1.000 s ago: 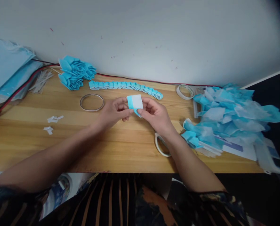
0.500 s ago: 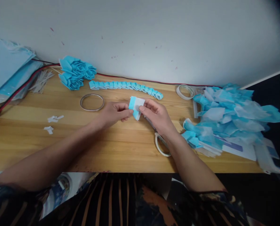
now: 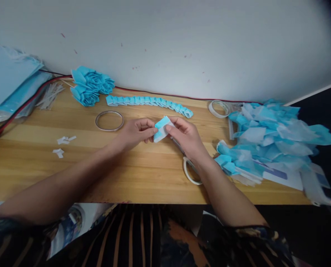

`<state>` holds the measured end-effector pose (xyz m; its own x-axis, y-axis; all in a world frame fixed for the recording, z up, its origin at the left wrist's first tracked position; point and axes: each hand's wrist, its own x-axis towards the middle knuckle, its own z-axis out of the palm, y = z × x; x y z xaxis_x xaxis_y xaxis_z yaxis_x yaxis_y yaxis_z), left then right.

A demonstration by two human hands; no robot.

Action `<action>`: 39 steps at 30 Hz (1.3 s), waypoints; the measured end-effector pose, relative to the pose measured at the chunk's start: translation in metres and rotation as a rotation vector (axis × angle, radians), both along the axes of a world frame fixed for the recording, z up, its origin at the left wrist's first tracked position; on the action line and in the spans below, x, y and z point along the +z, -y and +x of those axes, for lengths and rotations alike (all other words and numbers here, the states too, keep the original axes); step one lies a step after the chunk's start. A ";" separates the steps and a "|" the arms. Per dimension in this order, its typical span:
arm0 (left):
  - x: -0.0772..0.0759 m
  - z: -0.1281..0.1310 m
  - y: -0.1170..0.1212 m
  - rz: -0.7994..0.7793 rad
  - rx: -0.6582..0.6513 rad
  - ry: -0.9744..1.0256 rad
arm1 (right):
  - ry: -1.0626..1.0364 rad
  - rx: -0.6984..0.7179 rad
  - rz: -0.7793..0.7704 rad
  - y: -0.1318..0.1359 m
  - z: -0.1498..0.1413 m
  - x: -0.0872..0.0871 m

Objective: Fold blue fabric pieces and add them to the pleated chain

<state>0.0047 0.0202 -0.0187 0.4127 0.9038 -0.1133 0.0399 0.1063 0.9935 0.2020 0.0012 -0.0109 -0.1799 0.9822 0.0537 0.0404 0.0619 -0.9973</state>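
Note:
Between my hands is a small folded piece of blue and white fabric (image 3: 162, 129), thin and non-woven in look. My left hand (image 3: 139, 130) pinches its left edge between thumb and fingers. The thumb of my right hand (image 3: 184, 133) presses on its right side, with the fingers behind. Under my right hand lie scissors (image 3: 188, 170), partly covered by the hand and wrist. Behind both hands stretches a row of folded blue pieces (image 3: 150, 101). A metal ring (image 3: 109, 121) lies left of my left hand.
Blue flowers (image 3: 90, 84) and blue sheets (image 3: 12, 79) are at the back left. White scraps (image 3: 63, 141) lie on the wooden table (image 3: 121, 181). A tape roll (image 3: 218, 109) stands near the wall, left of a heap of blue and white petals (image 3: 273, 137). A red-black cable runs along the wall.
The folded fabric piece has turned in my fingers; its blue part now points up and to the right, and its white part shows less. Both hands stay in nearly the same place.

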 end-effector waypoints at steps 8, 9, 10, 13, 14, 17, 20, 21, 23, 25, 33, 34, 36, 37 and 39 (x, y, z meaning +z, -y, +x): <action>0.001 0.000 0.003 0.037 -0.039 -0.068 | 0.039 -0.075 0.042 -0.002 -0.001 -0.003; 0.001 0.000 0.003 0.037 -0.046 -0.074 | 0.054 -0.083 0.055 -0.003 -0.001 -0.004; 0.002 0.000 0.003 0.036 -0.050 -0.076 | 0.065 -0.087 0.067 -0.003 -0.001 -0.004; 0.002 0.001 0.003 0.028 -0.063 -0.062 | 0.084 -0.092 0.098 -0.003 -0.001 -0.004; 0.003 0.000 0.003 0.027 -0.066 -0.057 | 0.088 -0.090 0.102 -0.003 -0.001 -0.004; 0.005 0.000 0.003 0.029 -0.074 -0.061 | 0.104 -0.085 0.114 -0.003 -0.001 -0.004; 0.007 -0.001 0.004 0.034 -0.074 -0.069 | 0.135 -0.080 0.155 -0.002 -0.001 -0.004; 0.007 -0.001 0.004 0.030 -0.071 -0.067 | 0.155 -0.085 0.179 -0.001 -0.001 -0.004; 0.006 -0.001 0.003 0.017 -0.061 -0.058 | 0.216 -0.110 0.242 0.001 -0.002 -0.002; 0.005 -0.002 0.003 0.008 -0.050 -0.042 | 0.298 -0.133 0.320 0.003 -0.003 -0.001; 0.002 -0.002 0.002 0.001 -0.037 -0.028 | 0.402 -0.086 0.534 0.004 -0.001 -0.003; 0.002 -0.002 0.002 0.004 -0.037 -0.025 | 0.410 -0.081 0.539 0.004 -0.001 -0.003; 0.002 -0.002 0.002 0.009 -0.033 -0.011 | 0.432 -0.072 0.542 0.004 -0.001 -0.002; 0.002 -0.002 0.002 0.010 -0.033 -0.003 | 0.443 -0.065 0.539 0.004 -0.001 -0.002; 0.002 -0.002 0.002 0.007 -0.031 0.009 | 0.460 -0.047 0.529 0.005 0.000 -0.001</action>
<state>0.0023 0.0180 -0.0162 0.4415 0.8913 -0.1033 0.0342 0.0983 0.9946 0.2018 -0.0037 -0.0120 -0.2569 0.8528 0.4548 0.4659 0.5215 -0.7148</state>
